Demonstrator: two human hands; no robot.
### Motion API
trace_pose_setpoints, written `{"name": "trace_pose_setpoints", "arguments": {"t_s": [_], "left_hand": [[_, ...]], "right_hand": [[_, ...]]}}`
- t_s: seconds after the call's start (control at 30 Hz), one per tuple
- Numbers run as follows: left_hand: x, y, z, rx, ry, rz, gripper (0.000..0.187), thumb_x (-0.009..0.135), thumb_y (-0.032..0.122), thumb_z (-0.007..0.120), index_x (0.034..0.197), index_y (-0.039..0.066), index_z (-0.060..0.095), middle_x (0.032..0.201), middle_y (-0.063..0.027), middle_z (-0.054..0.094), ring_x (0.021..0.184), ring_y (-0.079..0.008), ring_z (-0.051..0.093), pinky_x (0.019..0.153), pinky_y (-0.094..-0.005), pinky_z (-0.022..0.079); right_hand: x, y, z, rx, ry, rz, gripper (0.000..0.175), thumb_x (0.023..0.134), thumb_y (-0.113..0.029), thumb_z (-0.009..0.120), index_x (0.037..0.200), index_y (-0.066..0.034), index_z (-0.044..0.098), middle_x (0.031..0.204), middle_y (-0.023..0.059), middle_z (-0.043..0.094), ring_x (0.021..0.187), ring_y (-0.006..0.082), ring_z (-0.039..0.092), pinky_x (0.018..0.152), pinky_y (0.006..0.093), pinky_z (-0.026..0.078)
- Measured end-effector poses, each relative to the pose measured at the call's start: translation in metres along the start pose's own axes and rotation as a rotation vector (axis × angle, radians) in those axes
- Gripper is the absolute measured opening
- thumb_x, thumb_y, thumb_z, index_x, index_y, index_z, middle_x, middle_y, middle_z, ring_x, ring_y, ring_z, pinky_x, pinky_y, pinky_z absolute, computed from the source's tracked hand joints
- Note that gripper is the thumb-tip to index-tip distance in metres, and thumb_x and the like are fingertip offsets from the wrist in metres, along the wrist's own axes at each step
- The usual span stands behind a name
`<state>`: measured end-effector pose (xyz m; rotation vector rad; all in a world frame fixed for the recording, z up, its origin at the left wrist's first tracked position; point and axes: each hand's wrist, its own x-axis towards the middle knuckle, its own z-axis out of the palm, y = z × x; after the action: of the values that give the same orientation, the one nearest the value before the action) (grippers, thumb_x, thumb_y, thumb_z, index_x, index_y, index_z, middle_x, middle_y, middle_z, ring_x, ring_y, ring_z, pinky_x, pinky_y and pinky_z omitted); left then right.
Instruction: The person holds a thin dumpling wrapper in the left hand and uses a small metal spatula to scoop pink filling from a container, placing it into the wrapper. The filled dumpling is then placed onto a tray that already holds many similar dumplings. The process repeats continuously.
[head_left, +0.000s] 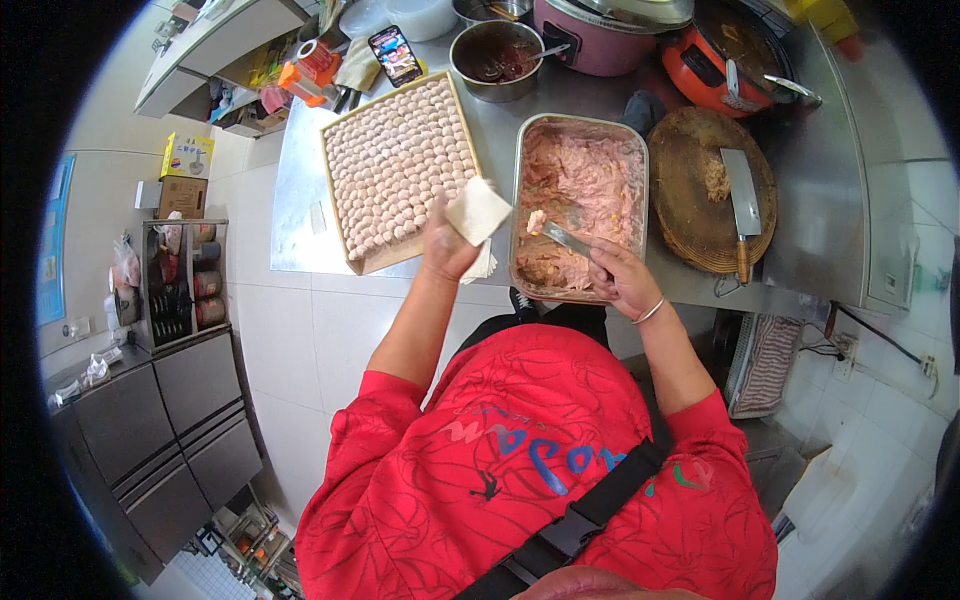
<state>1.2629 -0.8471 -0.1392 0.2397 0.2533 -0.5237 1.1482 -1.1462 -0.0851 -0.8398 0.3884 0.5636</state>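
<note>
My left hand (448, 244) holds a small stack of square dough wrappers (480, 212) near the front right corner of a wooden tray (390, 260). More wrappers (481, 264) lie just below it at the table edge. Rows of small wrapped dumplings (405, 161) fill most of the tray. In my right hand (622, 277) is a flat metal spatula (566, 238), with a dab of pink minced meat (536, 222) on its tip. It hovers over a rectangular metal pan (646, 180) of minced meat filling, scraped lower at the front left.
A round wooden chopping board (675, 217) carries a cleaver (741, 191) at the right. Behind the pan stand a steel pot (496, 91) of dark red sauce, a pink cooker (600, 45) and an orange-red pot (694, 64). A phone (395, 56) leans behind the tray.
</note>
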Motion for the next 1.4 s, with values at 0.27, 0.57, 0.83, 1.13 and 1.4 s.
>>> {"name": "trace_pose_setpoints", "arguments": {"t_s": [0.27,0.57,0.83,1.13,1.4], "left_hand": [[0.010,-0.039,0.007,0.259,0.219,-0.071,0.038,0.103,0.014,0.047,0.135,-0.008,0.053,0.126,-0.0216,0.063,0.113,-0.0359,0.065,0.098,-0.0495,0.054],[-0.020,-0.019,-0.086,1.150,0.572,0.056,0.032,0.088,0.003,0.067,0.120,-0.003,0.064,0.102,-0.0124,0.070,0.088,-0.0240,0.069,0.079,-0.0371,0.057],[-0.044,-0.030,-0.083,2.297,0.358,0.788,0.035,0.081,0.008,0.073,0.115,0.004,0.068,0.105,-0.0168,0.066,0.101,-0.0386,0.063,0.095,-0.0463,0.051],[-0.037,-0.028,-0.106,2.505,0.046,0.308,0.014,0.081,0.016,0.071,0.083,0.005,0.063,0.093,-0.0153,0.061,0.093,-0.0370,0.063,0.080,-0.0475,0.054],[-0.026,-0.016,-0.109,2.194,0.219,0.256,0.017,0.079,0.017,0.072,0.078,0.001,0.066,0.090,-0.0189,0.063,0.087,-0.0366,0.065,0.078,-0.0452,0.054]], "right_hand": [[-0.007,-0.004,0.024,-0.102,-0.001,-0.111,0.042,0.107,-0.012,0.049,0.149,-0.0049,0.050,0.073,-0.0047,0.044,0.055,0.0030,0.036,0.047,0.0191,0.028],[-0.017,0.007,0.003,-0.064,0.086,-0.086,0.042,0.107,-0.014,0.050,0.148,-0.0028,0.050,0.072,-0.0050,0.043,0.055,0.0027,0.036,0.047,0.0182,0.029],[-0.018,0.013,-0.003,-0.045,0.085,-0.097,0.043,0.107,-0.014,0.050,0.147,-0.0012,0.049,0.071,-0.0043,0.045,0.053,0.0029,0.037,0.045,0.0184,0.029],[-0.029,0.008,0.002,-0.082,0.087,-0.098,0.045,0.107,-0.015,0.049,0.149,-0.0007,0.047,0.071,-0.0040,0.043,0.052,0.0041,0.036,0.045,0.0193,0.029],[-0.037,-0.006,-0.002,-0.129,0.109,-0.098,0.044,0.107,-0.015,0.049,0.149,-0.0010,0.046,0.071,-0.0034,0.043,0.052,0.0041,0.036,0.045,0.0202,0.029]]}}
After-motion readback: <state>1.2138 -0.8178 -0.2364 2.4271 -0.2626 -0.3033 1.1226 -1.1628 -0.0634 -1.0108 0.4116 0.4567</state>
